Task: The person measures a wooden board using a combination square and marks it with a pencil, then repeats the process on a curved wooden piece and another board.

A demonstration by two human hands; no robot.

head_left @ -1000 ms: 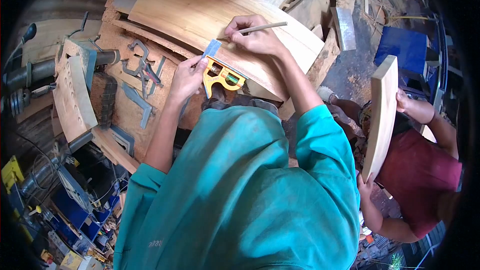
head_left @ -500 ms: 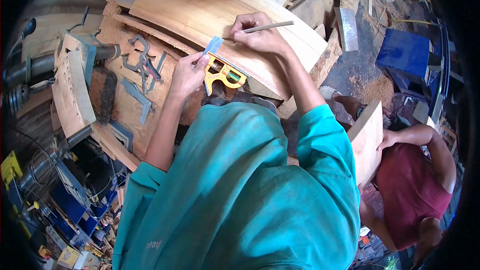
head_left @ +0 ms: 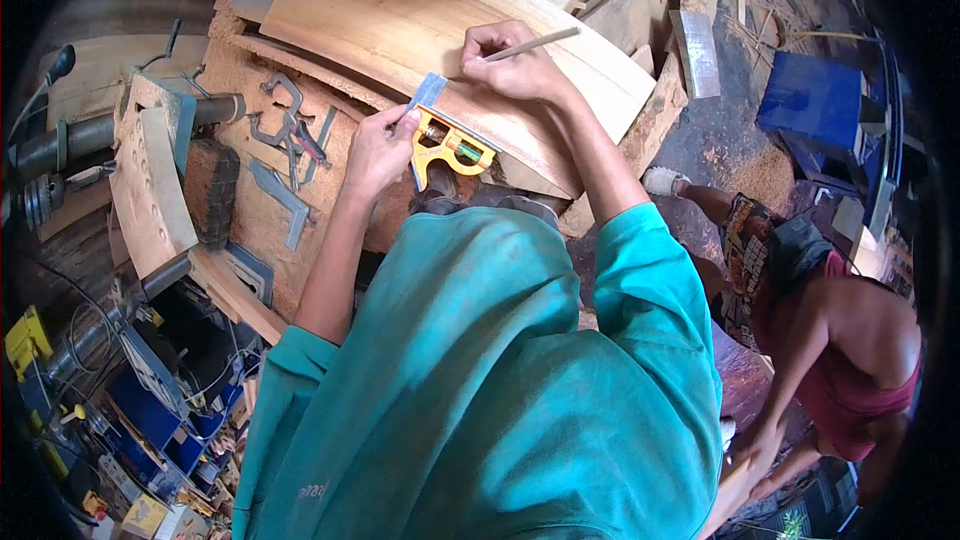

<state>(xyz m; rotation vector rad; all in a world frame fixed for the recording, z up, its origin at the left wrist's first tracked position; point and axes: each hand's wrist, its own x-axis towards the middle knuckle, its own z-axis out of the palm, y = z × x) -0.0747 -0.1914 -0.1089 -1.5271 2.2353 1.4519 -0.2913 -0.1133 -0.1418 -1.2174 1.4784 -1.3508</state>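
My left hand (head_left: pixel 380 152) is closed on a yellow combination square (head_left: pixel 455 148), gripping it near the corner where the head meets the blade. The square's head lies along the near edge of a wide wooden board (head_left: pixel 390 5), and the grey blade (head_left: pixel 429 90) reaches over the board's face. In my right hand (head_left: pixel 510 62) a pencil (head_left: pixel 535 43) is pinched, its back end pointing up to the right. That hand rests on the board just right of the blade. The pencil's tip is hidden behind my fingers.
Left of me, a clamp (head_left: pixel 292 125) and a grey metal angle piece (head_left: pixel 280 202) lie on a sawdust-covered bench. A curved wooden piece (head_left: pixel 150 195) stands beyond them. On the right are a blue box (head_left: pixel 810 95) and a co-worker in a red shirt (head_left: pixel 850 340), bending over.
My right hand has shifted slightly left, away from nothing else moved on the board; the square stays put. The co-worker has bent lower, and the wooden panel they held upright has dropped down.
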